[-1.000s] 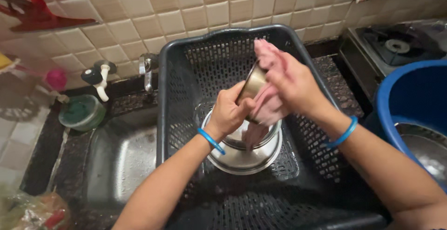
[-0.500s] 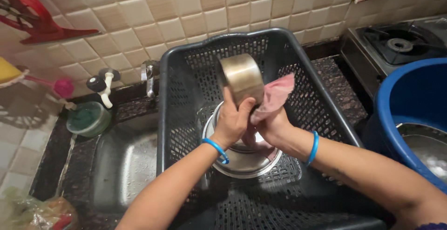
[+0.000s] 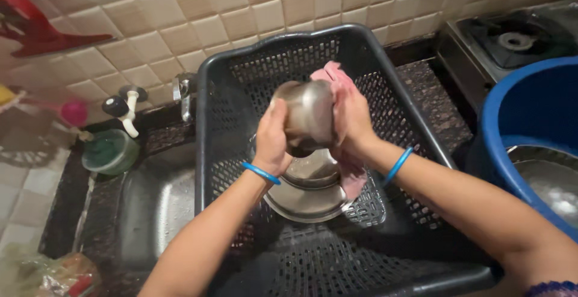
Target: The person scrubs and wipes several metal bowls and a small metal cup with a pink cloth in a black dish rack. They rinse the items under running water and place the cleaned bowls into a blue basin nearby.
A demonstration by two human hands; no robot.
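Observation:
My left hand (image 3: 272, 140) grips a small steel cup (image 3: 307, 113), held bottom-up above a black plastic basket (image 3: 373, 62). Against the cup's right side, my right hand (image 3: 352, 119) presses a pink cloth (image 3: 337, 77), which hangs down below the wrist. Under the cup, steel bowls (image 3: 307, 188) are stacked on the basket floor. Both wrists wear blue bangles.
The basket sits over a steel sink (image 3: 153, 204) with a tap (image 3: 183, 92) at the tiled wall. A green round container (image 3: 110, 151) stands at the left. A blue tub (image 3: 530, 122) with steel vessels is at the right, a gas stove (image 3: 512, 38) behind it.
The cup has turned from sideways to bottom-up and the cloth has moved round it from below to its right side. The view has shifted closer.

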